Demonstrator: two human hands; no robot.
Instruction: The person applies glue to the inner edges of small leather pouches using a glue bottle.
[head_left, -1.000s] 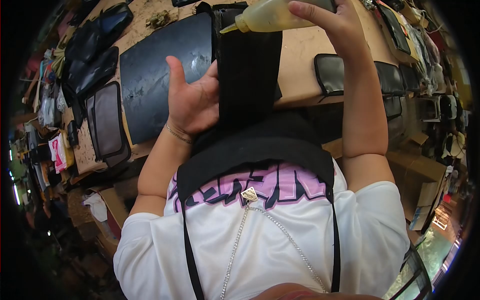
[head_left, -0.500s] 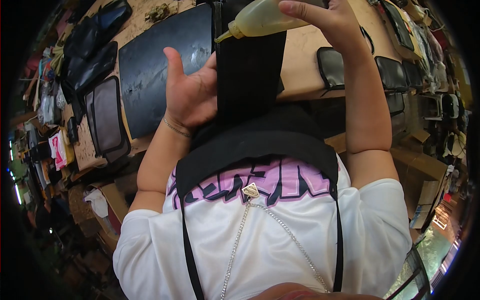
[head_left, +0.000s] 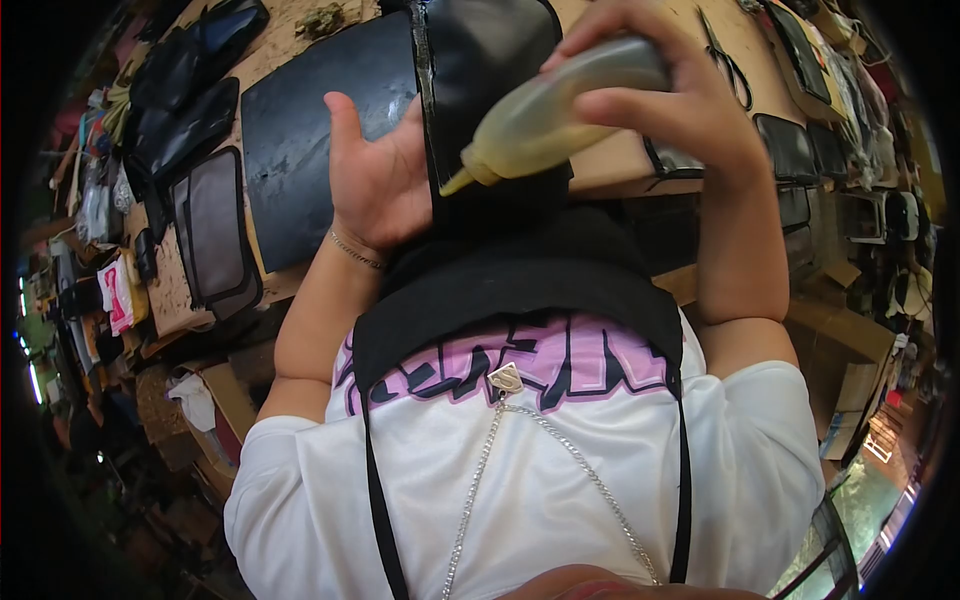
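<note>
My right hand point(head_left: 695, 115) is wrapped around a translucent glue bottle point(head_left: 545, 112) with yellowish contents. The bottle is tilted, its narrow nozzle pointing down and left at the left edge of a black leather-like piece point(head_left: 490, 60). A wet, shiny line runs along that edge above the nozzle. My left hand point(head_left: 380, 185) lies palm up at the same edge, thumb stretched away, with its fingertips hidden under the piece. Left of it lies a larger black sheet point(head_left: 310, 150) on the table.
Brown-and-black flat pieces point(head_left: 212, 230) and dark folded material point(head_left: 185, 130) lie on the wooden table's left side. Scissors point(head_left: 735, 75) and small black cases point(head_left: 785, 140) are on the right. A cardboard box point(head_left: 840, 360) stands below right.
My right hand has brought the glue bottle down along the edge, nearer my body. More of the black piece and its shiny edge line now shows. My left hand has hardly moved.
</note>
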